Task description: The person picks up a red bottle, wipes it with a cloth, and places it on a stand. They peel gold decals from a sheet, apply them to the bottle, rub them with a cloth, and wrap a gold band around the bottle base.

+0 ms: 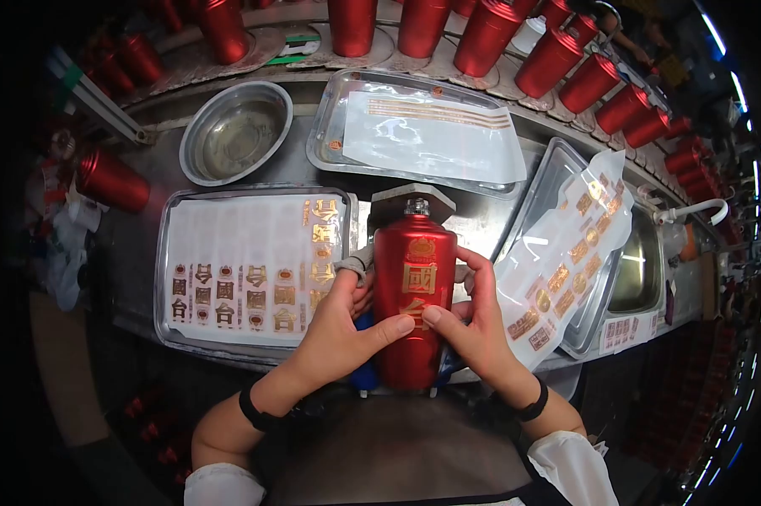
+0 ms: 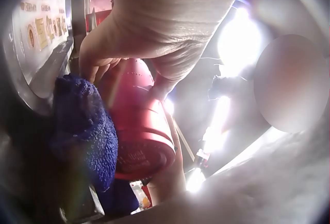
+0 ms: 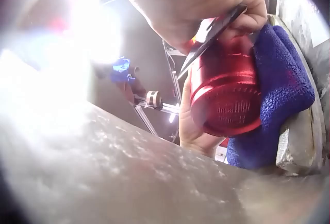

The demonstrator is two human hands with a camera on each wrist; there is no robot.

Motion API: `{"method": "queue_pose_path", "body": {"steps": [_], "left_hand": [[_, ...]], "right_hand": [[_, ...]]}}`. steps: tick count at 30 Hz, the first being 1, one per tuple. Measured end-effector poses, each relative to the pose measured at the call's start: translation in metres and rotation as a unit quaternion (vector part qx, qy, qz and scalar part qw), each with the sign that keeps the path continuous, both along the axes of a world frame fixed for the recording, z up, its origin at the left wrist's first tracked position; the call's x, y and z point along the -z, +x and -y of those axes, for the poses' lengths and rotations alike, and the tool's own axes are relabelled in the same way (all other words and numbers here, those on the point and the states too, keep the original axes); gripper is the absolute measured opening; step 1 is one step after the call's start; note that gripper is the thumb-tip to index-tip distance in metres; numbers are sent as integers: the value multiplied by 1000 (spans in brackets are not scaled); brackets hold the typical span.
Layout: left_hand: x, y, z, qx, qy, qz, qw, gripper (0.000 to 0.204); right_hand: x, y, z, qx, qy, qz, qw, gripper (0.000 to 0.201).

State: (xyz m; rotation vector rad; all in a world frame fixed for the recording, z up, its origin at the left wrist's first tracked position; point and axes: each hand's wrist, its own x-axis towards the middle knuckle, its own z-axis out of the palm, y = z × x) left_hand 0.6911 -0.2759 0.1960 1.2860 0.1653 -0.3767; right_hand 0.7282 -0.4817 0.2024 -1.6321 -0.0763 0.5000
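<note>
A red bottle (image 1: 393,354) with a gold emblem and two large gold characters lies in front of the person, its neck pointing away. The left hand (image 1: 338,325) grips its left side, thumb on the lower gold character (image 1: 413,310). On the right side the right hand (image 1: 483,329) holds it, that thumb beside the same character. The bottle's round base (image 2: 147,159) shows in the left wrist view, near a blue cloth (image 2: 85,126). In the right wrist view a thin flat dark-edged piece (image 3: 214,38) is by the right hand (image 3: 201,13); its kind is unclear.
Trays with sheets of gold characters lie at left (image 1: 228,244) and right (image 1: 566,261). Behind are a metal bowl (image 1: 236,135) and a tray with a striped sheet (image 1: 431,143). Red bottles (image 1: 549,63) line a curved conveyor at the back; a sink (image 1: 637,270) is at right.
</note>
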Motion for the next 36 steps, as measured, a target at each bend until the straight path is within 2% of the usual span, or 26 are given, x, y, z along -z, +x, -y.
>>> {"method": "queue_pose_path", "body": {"steps": [4,7,8,9,11,13,15,17,18,19,20,22,25,26,27,29,30,31,33,34,35,36], "left_hand": [[0,0,-2,6,3,-2,1000,73],[1,-1,-1,-1,4,30,1000,75],[1,-2,-1,3,12,31,999,75],[1,-3,-1,8,19,30,999,76],[0,-3,-1,11,29,29,999,76],[0,-2,-1,11,34,32,999,75],[4,-4,-1,9,41,33,999,75],[9,-4,0,8,47,36,998,76],[11,-4,0,7,51,39,998,76],[10,-3,-1,7,55,41,998,76],[6,-3,-1,4,71,41,997,77],[11,-3,-2,3,70,44,997,79],[6,-4,1,4,28,33,999,82],[4,-2,0,-5,10,32,999,83],[4,-1,-1,-3,28,41,999,83],[7,-3,-2,-2,65,52,997,83],[8,-3,-1,-8,54,62,997,84],[9,-3,-1,-8,45,56,997,85],[10,-2,0,9,27,40,999,88],[5,-1,0,7,15,20,1000,88],[5,-3,2,6,11,28,1000,87],[5,-2,3,-3,8,40,999,86]], "right_hand": [[-10,1,-3,8,-10,4,1000,77],[5,10,15,63,24,-83,994,55],[12,17,23,129,80,-116,982,35],[15,26,31,194,120,-158,961,29],[16,34,47,209,245,-254,912,29],[-9,28,31,182,170,-130,960,22],[-29,13,11,151,84,34,984,22],[-42,0,-4,109,-9,237,965,26],[-50,4,-3,-1,-81,327,942,26],[-56,8,-3,-110,-151,409,893,27],[-59,10,-7,-139,-137,400,895,27],[-58,33,-18,-114,-152,446,875,24],[-53,84,-26,-15,-184,487,854,21],[-50,94,-21,-6,-191,491,850,22],[-53,89,-18,6,-177,456,872,22],[-60,67,-13,-30,-141,431,891,23],[-64,56,-11,-91,-150,386,906,25],[-61,54,-14,-138,-145,443,874,26],[-57,59,-21,-82,-194,480,851,24],[-52,72,-19,-40,-189,461,866,22],[-54,84,-14,-22,-232,513,826,22],[-59,79,-12,-34,-204,488,848,22]]}}
